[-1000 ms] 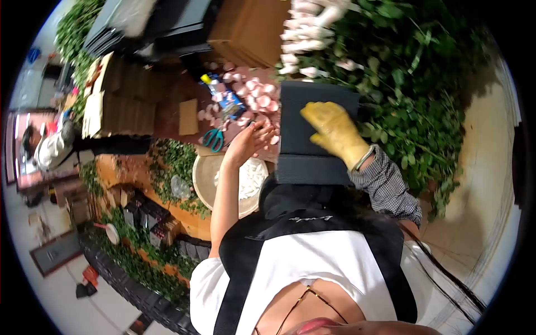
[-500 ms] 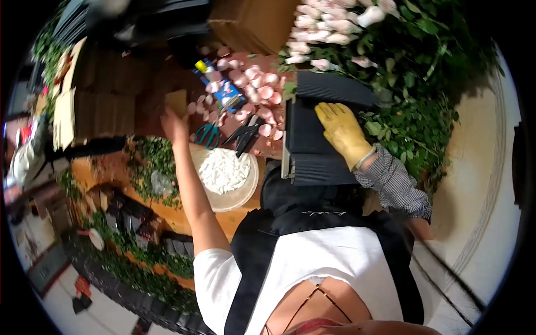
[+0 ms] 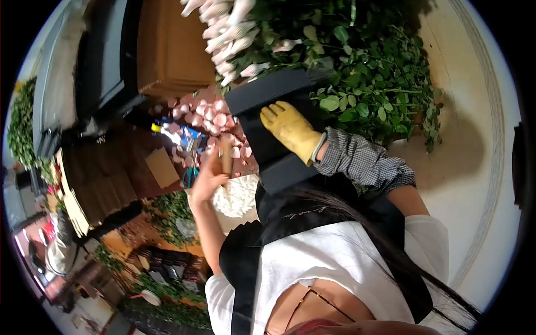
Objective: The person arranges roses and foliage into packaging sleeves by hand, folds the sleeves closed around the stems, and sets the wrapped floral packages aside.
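My left hand (image 3: 207, 177), bare, is closed on a small brown cardboard piece (image 3: 226, 156), seen nearly edge-on. It is raised in front of the scissors and the round container of white tubular pieces (image 3: 240, 196), partly covering them. My right hand (image 3: 290, 131), in a yellow glove, lies flat with fingers extended on a black ribbed sheet (image 3: 273, 92). This sheet has folded-looking end panels and rests at my lap. Between my hands and the boxes, loose pink petals (image 3: 212, 117) are scattered on the reddish table. Teal-handled scissors (image 3: 190, 177) lie beside them.
White-netted pale rosebuds (image 3: 229, 42) and leafy stems (image 3: 374, 84) fill the far and right side. A large cardboard box (image 3: 173, 47) stands at the back. Another cardboard piece (image 3: 162, 167) lies by brown cardboard stacks (image 3: 97, 178) at left. A blue packet (image 3: 194, 139) sits among the petals.
My left hand has moved right, toward the black sheet, carrying the cardboard piece away from the stacks. My gloved right hand stays on the sheet. The whole view has turned and shifted.
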